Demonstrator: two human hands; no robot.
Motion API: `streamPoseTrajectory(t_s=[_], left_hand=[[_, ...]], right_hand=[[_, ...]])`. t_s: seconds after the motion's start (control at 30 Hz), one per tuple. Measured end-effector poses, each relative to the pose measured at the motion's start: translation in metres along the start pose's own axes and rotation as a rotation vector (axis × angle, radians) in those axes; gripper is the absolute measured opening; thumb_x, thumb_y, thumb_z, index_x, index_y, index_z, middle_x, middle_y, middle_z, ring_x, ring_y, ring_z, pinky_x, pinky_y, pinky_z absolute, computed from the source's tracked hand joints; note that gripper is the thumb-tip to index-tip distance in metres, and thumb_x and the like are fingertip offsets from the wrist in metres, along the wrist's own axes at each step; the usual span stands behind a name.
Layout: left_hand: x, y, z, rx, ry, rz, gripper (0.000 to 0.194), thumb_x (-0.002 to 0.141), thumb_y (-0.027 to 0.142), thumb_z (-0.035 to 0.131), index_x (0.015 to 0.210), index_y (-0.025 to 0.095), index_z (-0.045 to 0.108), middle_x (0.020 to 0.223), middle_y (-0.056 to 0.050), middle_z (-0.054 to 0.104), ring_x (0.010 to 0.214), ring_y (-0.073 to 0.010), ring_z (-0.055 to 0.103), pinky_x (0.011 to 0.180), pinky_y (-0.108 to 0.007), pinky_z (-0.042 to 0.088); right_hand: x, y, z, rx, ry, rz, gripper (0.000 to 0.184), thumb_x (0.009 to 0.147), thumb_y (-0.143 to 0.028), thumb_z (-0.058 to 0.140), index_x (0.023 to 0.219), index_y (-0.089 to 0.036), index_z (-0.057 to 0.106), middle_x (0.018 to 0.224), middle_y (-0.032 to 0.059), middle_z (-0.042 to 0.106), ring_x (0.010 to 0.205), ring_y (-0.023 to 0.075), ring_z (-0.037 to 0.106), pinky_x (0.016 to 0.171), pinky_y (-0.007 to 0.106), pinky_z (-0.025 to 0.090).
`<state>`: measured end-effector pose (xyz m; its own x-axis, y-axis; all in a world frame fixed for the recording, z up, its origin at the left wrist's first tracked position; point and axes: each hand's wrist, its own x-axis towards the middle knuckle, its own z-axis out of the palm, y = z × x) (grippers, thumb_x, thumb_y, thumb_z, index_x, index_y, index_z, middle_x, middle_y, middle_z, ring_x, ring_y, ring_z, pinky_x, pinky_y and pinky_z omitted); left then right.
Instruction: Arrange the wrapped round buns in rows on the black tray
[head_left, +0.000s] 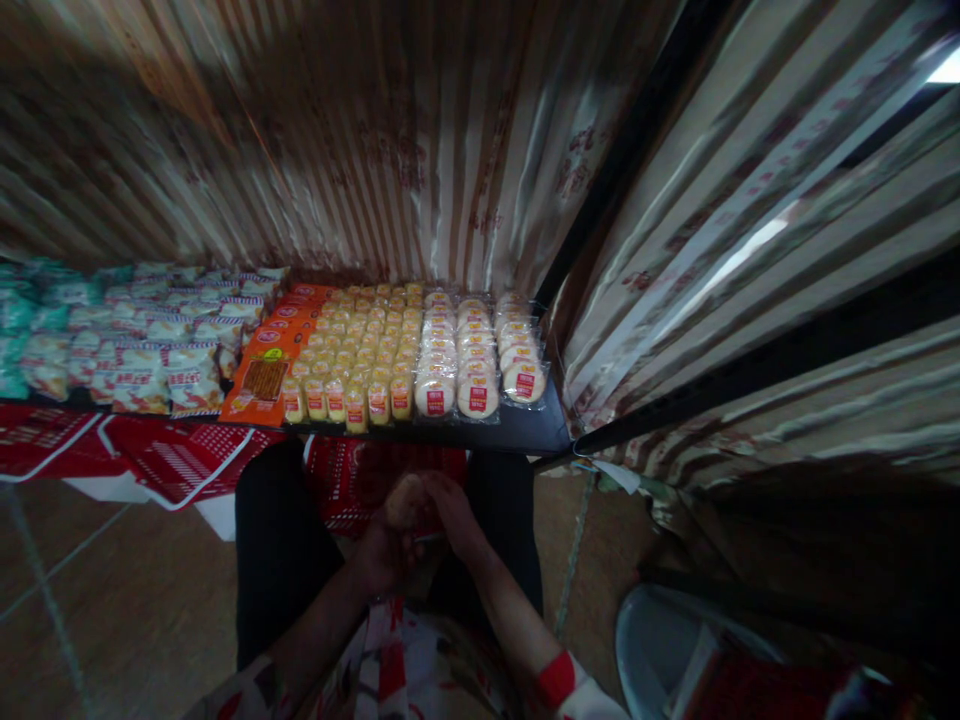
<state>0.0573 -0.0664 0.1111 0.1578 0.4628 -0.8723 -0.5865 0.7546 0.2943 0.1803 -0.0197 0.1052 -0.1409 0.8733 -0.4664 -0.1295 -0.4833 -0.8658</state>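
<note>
Over my lap, my left hand (385,557) has its fingers curled under a pale round wrapped snack (405,498). It resembles the packed round crackers on the shelf, though the dim light hides its label. My right hand (451,510) presses the snack from the right side, its fingers bent against it. Just beyond both hands, several rows of clear-wrapped round crackers (478,395) with red labels stand on the dark shelf (525,430). Left of those crackers are rows of small yellow packed cakes (356,400).
Orange snack packets (259,385), white-and-blue bags (195,375) and green bags (11,350) fill the shelf's left part. Red baskets (187,460) sit below it. Corrugated sheeting (450,150) closes the back. A grey basin (637,640) stands at lower right.
</note>
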Motion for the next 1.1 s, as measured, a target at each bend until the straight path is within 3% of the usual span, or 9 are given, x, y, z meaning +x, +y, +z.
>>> streamPoseTrajectory(t_s=[0.17,0.37,0.53,0.73,0.9,1.1], left_hand=[[-0.001,-0.001,0.000,-0.084,-0.035,-0.094,0.042,0.095,0.029,0.036,0.061,0.017,0.057,0.036,0.001,0.040,0.038,-0.0125,0.049,0.040,-0.021,0.033],[-0.012,0.000,0.012,-0.153,-0.071,-0.073,0.042,0.096,0.025,0.035,0.062,0.017,0.059,0.036,0.002,0.038,0.036,-0.0116,0.044,0.043,-0.022,0.036],[-0.015,-0.001,0.025,-0.162,-0.115,-0.052,0.047,0.098,0.026,0.031,0.060,0.016,0.056,0.036,0.002,0.037,0.036,-0.0091,0.039,0.046,-0.022,0.037],[-0.016,-0.004,0.041,-0.125,-0.188,-0.074,0.053,0.098,0.033,0.026,0.061,0.015,0.059,0.038,0.000,0.042,0.038,-0.0102,0.041,0.046,-0.023,0.039],[-0.005,-0.010,0.049,-0.138,-0.277,-0.082,0.038,0.092,0.026,0.034,0.071,0.013,0.064,0.049,-0.004,0.056,0.045,-0.0129,0.052,0.060,-0.028,0.047],[-0.002,-0.016,0.059,-0.019,-0.258,-0.029,0.016,0.081,0.021,0.054,0.074,0.012,0.065,0.058,-0.006,0.062,0.055,-0.0164,0.059,0.068,-0.032,0.047]], right_hand=[[0.003,0.006,0.001,0.018,0.016,0.011,0.040,0.062,-0.048,0.072,0.090,-0.019,0.071,0.087,0.0042,0.073,0.079,0.0203,0.066,0.067,0.029,0.050],[0.006,0.012,0.001,0.063,0.054,-0.029,0.047,0.058,-0.049,0.072,0.094,-0.020,0.068,0.097,0.0063,0.073,0.089,0.0226,0.067,0.077,0.034,0.053],[0.003,0.013,-0.007,0.052,0.097,-0.088,0.047,0.062,-0.044,0.069,0.102,-0.019,0.067,0.109,0.0084,0.070,0.102,0.0244,0.064,0.088,0.037,0.052],[-0.006,0.007,-0.021,-0.120,0.180,-0.209,0.044,0.072,-0.044,0.064,0.109,-0.022,0.067,0.119,0.0078,0.066,0.111,0.0241,0.060,0.096,0.038,0.049],[-0.016,-0.007,-0.030,-0.192,0.255,-0.288,0.046,0.075,-0.045,0.060,0.113,-0.020,0.065,0.119,0.0101,0.064,0.110,0.0238,0.059,0.098,0.038,0.047],[-0.026,-0.018,-0.041,-0.177,0.271,-0.290,0.050,0.077,-0.048,0.059,0.116,-0.019,0.063,0.119,0.0115,0.061,0.103,0.0229,0.060,0.090,0.036,0.050]])
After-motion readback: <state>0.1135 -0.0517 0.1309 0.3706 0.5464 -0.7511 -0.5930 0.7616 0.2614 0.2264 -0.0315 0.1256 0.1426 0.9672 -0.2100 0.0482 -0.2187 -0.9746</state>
